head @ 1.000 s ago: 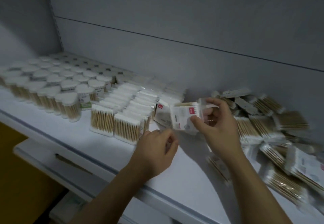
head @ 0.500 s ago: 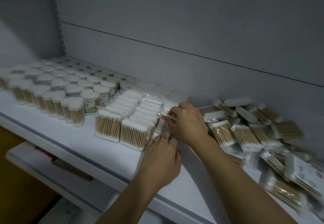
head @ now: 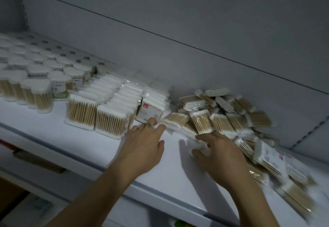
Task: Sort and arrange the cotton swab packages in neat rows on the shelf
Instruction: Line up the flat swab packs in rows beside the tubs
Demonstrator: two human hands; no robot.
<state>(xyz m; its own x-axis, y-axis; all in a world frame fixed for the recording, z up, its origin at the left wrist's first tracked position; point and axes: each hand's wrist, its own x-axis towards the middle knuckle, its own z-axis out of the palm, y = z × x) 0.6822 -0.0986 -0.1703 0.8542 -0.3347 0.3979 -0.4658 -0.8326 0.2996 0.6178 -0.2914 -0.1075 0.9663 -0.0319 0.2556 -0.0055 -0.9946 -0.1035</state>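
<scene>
Head cam: pack point(head: 175, 120) lies flat, skewed, just right of left hand point(head: 144, 146), rows point(head: 110, 113) further left. Left fingers point(head: 148, 124) straight, touching its edge. Right hand point(head: 220, 155) on pile point(head: 249, 118), grip unclear tbh.

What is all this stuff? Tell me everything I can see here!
Round tubs: many, white lids, tan sticks, rows on the left.
Standing packs: many, white and tan, rows in the middle.
Red-label pack: one, white, front of the rightmost row.
Loose packs: a heap, tan and white, right side.
Shelf: one, white, under everything.
Back wall: one, grey, behind.
Left hand: one, fingertips near the red-label pack.
Right hand: one, pinching a blurred pack at the heap's edge.
</scene>
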